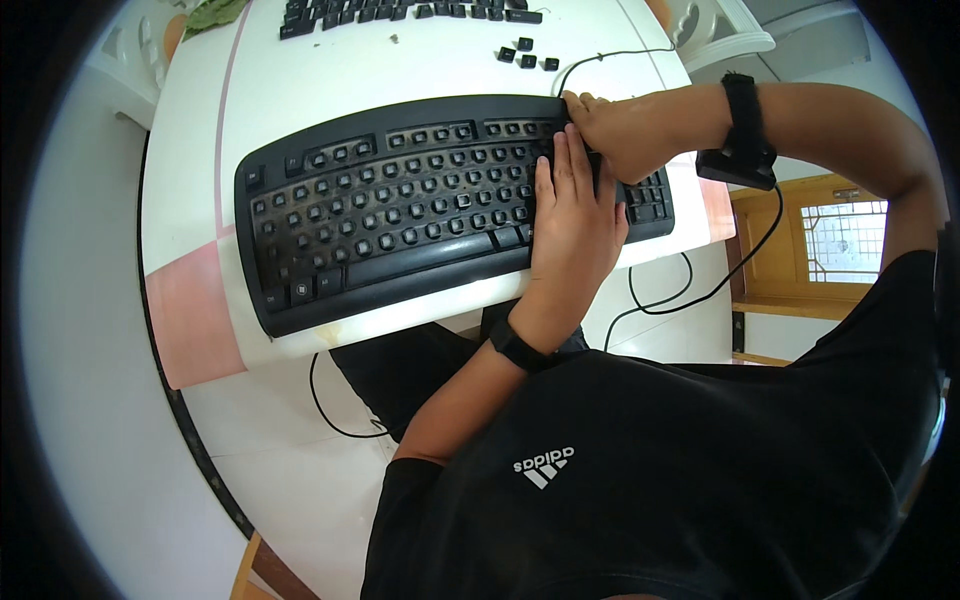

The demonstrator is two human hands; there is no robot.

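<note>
Keyboard: Right now I see a wide black plastic computer keyboard (400,205), dusty between its keys, lying tilted across the near edge of a round white table (200,150), its right end at about three o'clock from the table's middle.
Left hand: my left hand (575,225) lies flat, palm down, on the right part of the keyboard, fingers together and stretched toward twelve o'clock; it clamps nothing, only presses on the keys.
Right hand: my right hand (610,130) comes in from three o'clock and is curled closed at the keyboard's top right edge, just above the left fingertips; I cannot tell what, if anything, it pinches.
Wrists: a black band (520,347) sits on the left wrist, and a black strap with a small black box (742,140) on the right.
Cable: a thin black cable (690,290) runs off the table edge at four o'clock.
Loose keys: four small black keycaps (525,55) lie apart from the keyboard at one o'clock.
Far edge: a second row of black keys (400,12) lies at twelve o'clock, a green leaf (215,15) at eleven.
Floor: pale tiles (280,470) below.
</note>
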